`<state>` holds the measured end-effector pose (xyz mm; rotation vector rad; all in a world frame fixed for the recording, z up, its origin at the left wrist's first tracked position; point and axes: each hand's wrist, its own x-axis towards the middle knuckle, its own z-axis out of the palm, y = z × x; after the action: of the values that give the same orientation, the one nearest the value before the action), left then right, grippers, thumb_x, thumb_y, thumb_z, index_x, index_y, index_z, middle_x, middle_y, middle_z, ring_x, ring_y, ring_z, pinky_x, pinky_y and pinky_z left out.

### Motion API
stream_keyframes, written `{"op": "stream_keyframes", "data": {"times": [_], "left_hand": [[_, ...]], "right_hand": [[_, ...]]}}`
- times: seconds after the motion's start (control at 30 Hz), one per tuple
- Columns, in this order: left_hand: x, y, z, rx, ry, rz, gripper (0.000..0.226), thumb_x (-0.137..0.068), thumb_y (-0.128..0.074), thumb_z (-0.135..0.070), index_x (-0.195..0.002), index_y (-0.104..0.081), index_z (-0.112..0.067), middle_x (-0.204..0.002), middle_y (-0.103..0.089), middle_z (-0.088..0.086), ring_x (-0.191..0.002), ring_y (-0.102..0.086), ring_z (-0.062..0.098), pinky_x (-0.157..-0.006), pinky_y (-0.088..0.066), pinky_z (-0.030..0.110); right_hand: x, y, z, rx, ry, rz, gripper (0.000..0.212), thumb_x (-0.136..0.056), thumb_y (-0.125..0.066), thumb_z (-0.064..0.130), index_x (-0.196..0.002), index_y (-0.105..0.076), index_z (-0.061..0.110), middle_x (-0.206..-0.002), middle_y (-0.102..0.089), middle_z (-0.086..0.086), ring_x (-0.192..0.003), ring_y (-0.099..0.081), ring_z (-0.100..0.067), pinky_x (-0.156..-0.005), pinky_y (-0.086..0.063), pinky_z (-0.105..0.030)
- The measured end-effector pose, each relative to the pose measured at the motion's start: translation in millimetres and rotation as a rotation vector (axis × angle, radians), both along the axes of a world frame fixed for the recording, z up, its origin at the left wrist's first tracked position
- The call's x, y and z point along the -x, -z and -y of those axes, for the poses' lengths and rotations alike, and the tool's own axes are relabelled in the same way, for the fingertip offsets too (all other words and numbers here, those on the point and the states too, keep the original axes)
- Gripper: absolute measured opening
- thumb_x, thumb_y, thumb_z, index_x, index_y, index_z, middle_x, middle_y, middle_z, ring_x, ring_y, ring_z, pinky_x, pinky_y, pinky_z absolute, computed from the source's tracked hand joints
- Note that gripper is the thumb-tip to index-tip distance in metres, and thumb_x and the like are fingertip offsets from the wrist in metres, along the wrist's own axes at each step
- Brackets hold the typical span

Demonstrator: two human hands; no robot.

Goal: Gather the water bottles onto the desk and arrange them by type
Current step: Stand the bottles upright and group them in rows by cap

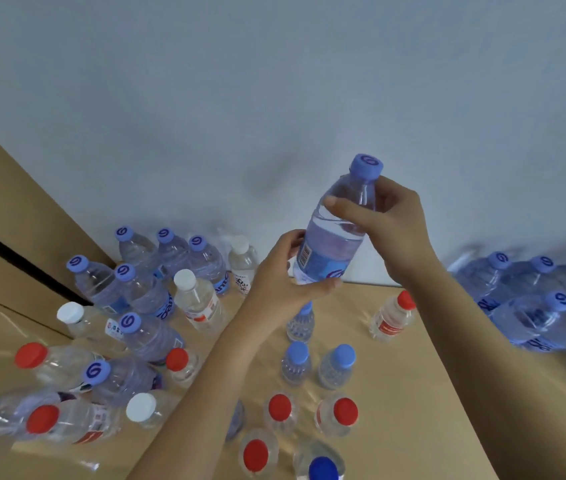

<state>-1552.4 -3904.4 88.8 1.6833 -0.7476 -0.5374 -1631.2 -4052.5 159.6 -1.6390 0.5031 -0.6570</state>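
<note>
Gripping one purple-capped bottle (335,233), two hands (279,278), among many

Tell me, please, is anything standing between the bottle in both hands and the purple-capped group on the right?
Nothing visible blocks it. The held bottle is above the desk; only a small red-capped bottle stands low beneath that path toward the purple-capped group.

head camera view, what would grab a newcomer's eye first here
First, the purple-capped bottle held up in mid-air at centre, the left hand at its base and the right hand round its neck. Next, the crowd of mixed bottles with purple, white and red caps at left on the desk. Last, a group of purple-capped bottles at the right edge.
</note>
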Motion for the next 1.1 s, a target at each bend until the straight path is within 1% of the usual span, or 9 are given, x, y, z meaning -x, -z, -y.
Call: {"op": "stream_keyframes", "data": {"times": [0.13,0.27,0.5,0.63,0.73,0.83,0.93,1.0,1.1], "left_hand": [[22.5,-43.4,11.7,0.032,0.129,-0.006,0.069,-0.055,-0.089,-0.046,-0.114,-0.055,-0.034,-0.102,-0.071,-0.015,-0.093,-0.070,0.007,-0.072,-0.056,0.023],[51.8,-63.2,20.0,0.088,0.173,-0.087,0.065,-0.052,-0.089,-0.039,-0.108,-0.059,-0.029,-0.088,-0.072,-0.010,-0.077,-0.070,0.010,-0.063,-0.053,0.023],[94.3,-82.4,38.8,0.157,0.062,0.004,0.060,-0.062,-0.093,-0.019,-0.109,-0.058,-0.029,-0.097,-0.070,-0.016,-0.090,-0.069,0.003,-0.067,-0.052,0.012],[108.2,-88.1,47.8,0.126,0.174,-0.092,0.060,-0.058,-0.094,-0.015,-0.106,-0.060,-0.029,-0.093,-0.073,-0.016,-0.086,-0.071,0.004,-0.066,-0.053,0.014],[111.8,-94.6,49.1,0.138,0.368,-0.232,0.052,-0.059,-0.089,-0.015,-0.107,-0.069,-0.018,-0.096,-0.076,0.000,-0.091,-0.073,0.018,-0.075,-0.059,0.028],[116.2,-95.1,52.9,0.165,0.380,-0.289,0.056,-0.059,-0.084,-0.023,-0.111,-0.068,-0.007,-0.100,-0.074,0.014,-0.092,-0.072,0.029,-0.084,-0.060,0.042],[124.0,-97.9,57.6,0.185,0.286,-0.289,0.051,-0.057,-0.086,-0.023,-0.105,-0.069,-0.013,-0.094,-0.076,0.008,-0.086,-0.073,0.022,-0.074,-0.060,0.031],[129.3,-99.7,60.7,0.194,0.185,-0.187,0.049,-0.058,-0.090,-0.014,-0.101,-0.067,-0.022,-0.090,-0.077,-0.005,-0.082,-0.074,0.011,-0.068,-0.056,0.019],[138.4,-97.9,66.6,0.197,0.097,-0.086,0.054,-0.063,-0.091,-0.006,-0.103,-0.061,-0.028,-0.089,-0.074,-0.018,-0.081,-0.072,0.002,-0.064,-0.053,0.011]], "right_hand": [[26.6,-34.6,-1.3,-0.038,-0.048,0.102,0.017,-0.075,-0.077,0.028,-0.087,-0.074,0.017,-0.084,-0.074,-0.007,-0.082,-0.072,-0.026,-0.074,-0.061,-0.039],[49.8,-56.9,0.8,-0.097,-0.097,0.168,0.019,-0.083,-0.070,0.025,-0.094,-0.071,0.010,-0.087,-0.074,-0.010,-0.080,-0.073,-0.025,-0.070,-0.057,-0.030],[79.2,-77.6,3.5,-0.105,-0.002,0.187,0.031,-0.076,-0.072,0.032,-0.098,-0.063,0.012,-0.086,-0.070,-0.002,-0.080,-0.071,-0.019,-0.073,-0.058,-0.032],[92.2,-85.1,13.5,-0.155,-0.047,0.194,0.021,-0.076,-0.072,0.022,-0.092,-0.064,0.011,-0.082,-0.067,-0.005,-0.075,-0.070,-0.022,-0.067,-0.057,-0.033],[101.4,-89.8,24.4,-0.349,-0.202,0.234,0.013,-0.077,-0.068,0.018,-0.089,-0.067,0.014,-0.086,-0.068,-0.011,-0.078,-0.069,-0.029,-0.067,-0.059,-0.036],[107.4,-92.9,33.8,-0.381,-0.267,0.239,0.016,-0.081,-0.064,0.020,-0.097,-0.067,0.014,-0.092,-0.072,-0.013,-0.087,-0.073,-0.032,-0.073,-0.060,-0.038],[109.8,-95.3,37.3,-0.257,-0.195,0.203,0.015,-0.086,-0.068,0.021,-0.098,-0.067,0.013,-0.094,-0.072,-0.015,-0.088,-0.073,-0.029,-0.072,-0.060,-0.035],[110.6,-97.7,36.4,-0.087,-0.094,0.158,0.026,-0.081,-0.073,0.027,-0.099,-0.066,0.011,-0.085,-0.072,-0.002,-0.080,-0.073,-0.019,-0.068,-0.059,-0.028],[111.4,-97.5,33.9,-0.023,-0.025,0.116,0.031,-0.079,-0.078,0.024,-0.101,-0.063,0.008,-0.077,-0.069,0.004,-0.074,-0.072,-0.017,-0.070,-0.062,-0.034]]}}
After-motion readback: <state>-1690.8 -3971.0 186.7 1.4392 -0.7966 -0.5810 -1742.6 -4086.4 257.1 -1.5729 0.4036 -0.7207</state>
